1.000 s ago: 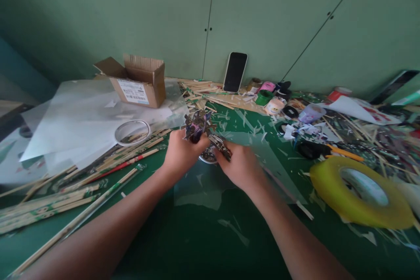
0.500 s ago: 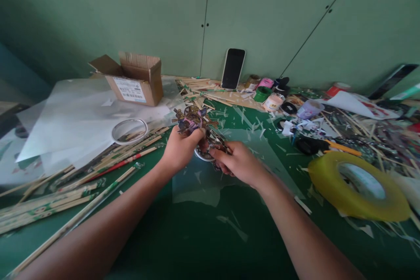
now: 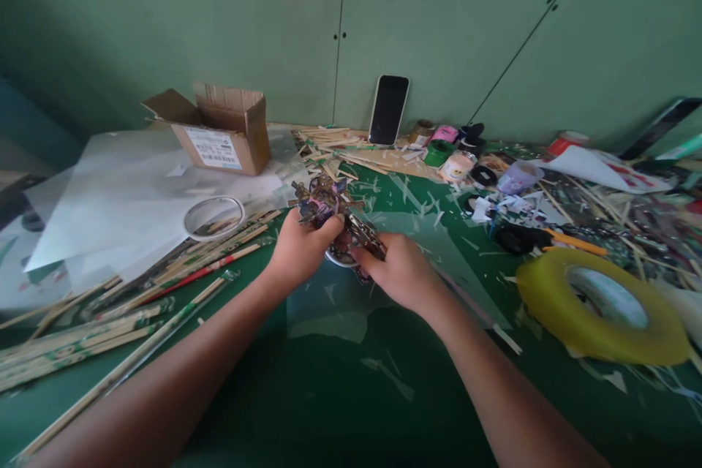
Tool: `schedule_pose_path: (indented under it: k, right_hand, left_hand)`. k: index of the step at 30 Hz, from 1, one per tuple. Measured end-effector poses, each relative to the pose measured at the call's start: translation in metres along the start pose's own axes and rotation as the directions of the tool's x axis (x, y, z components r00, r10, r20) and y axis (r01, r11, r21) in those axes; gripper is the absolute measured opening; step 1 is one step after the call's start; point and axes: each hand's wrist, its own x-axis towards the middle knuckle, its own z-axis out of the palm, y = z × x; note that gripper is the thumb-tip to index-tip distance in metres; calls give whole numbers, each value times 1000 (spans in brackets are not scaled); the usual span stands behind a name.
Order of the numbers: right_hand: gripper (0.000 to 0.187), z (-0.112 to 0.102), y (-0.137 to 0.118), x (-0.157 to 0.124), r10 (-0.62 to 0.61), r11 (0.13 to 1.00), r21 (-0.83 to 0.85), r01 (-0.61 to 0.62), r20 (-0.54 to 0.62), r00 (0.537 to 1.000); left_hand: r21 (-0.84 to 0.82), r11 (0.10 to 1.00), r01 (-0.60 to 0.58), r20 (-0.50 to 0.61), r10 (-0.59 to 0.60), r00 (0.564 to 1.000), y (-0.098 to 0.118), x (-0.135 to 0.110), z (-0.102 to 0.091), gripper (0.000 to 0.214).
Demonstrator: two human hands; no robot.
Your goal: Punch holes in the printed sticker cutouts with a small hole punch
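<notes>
My left hand point(image 3: 301, 248) is closed around the left side of a small ornate craft piece point(image 3: 323, 196) in brown, purple and pink, its thumb pressed on top. Several spiky arms stick out from the far end of this piece. Under it shows the pale rim of a ring point(image 3: 340, 260). My right hand point(image 3: 403, 270) is closed at the near right side, thumb and fingers pinching its edge. Between the hands lies a shiny dark patterned strip point(image 3: 365, 231); whether it is part of the craft piece I cannot tell. Both hands are above a translucent sheet point(image 3: 323, 318).
To the left are an open cardboard box point(image 3: 219, 146), a white ring point(image 3: 213, 218) and bundled wooden sticks point(image 3: 137, 300). A phone point(image 3: 389, 110) leans on the wall. Paint jars point(image 3: 458, 166), scraps and a large yellow tape roll point(image 3: 537, 300) fill the right side.
My right fingers have shifted slightly on the craft piece, and more of the shiny strip shows between the hands. My left hand keeps its hold. The view has moved a little.
</notes>
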Motion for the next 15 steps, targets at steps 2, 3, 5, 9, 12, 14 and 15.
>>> schedule_pose_path:
  k: [2, 3, 5, 9, 12, 14, 15]
  right_hand:
    - [28, 1, 1, 1, -30, 999, -15, 30, -24, 999]
    - [29, 2, 2, 2, -42, 999, -20, 42, -38, 998]
    - [30, 3, 3, 3, -46, 998, -35, 44, -57, 997]
    - [31, 3, 4, 5, -11, 996, -90, 7, -53, 999]
    - [30, 2, 5, 6, -28, 994, -103, 19, -88, 996]
    - [32, 3, 8, 7, -47, 998, -54, 41, -103, 994]
    - [35, 3, 10, 7, -50, 999, -2, 51, -104, 993]
  left_hand:
    - [13, 1000, -5, -20, 5, 1000, 1, 0, 1, 20]
    - [13, 1000, -6, -30, 7, 1000, 1, -1, 1, 20]
    - [5, 1000, -7, -38, 7, 999, 3, -2, 1, 21]
    - [49, 999, 17, -62, -13, 998, 6, -5, 3, 23]
    - [93, 996, 4, -77, 3, 997, 5, -6, 3, 24]
    - [83, 996, -30, -50, 34, 998, 2, -6, 2, 25]
    - [54, 997, -53, -21, 54, 998, 0, -6, 2, 23]
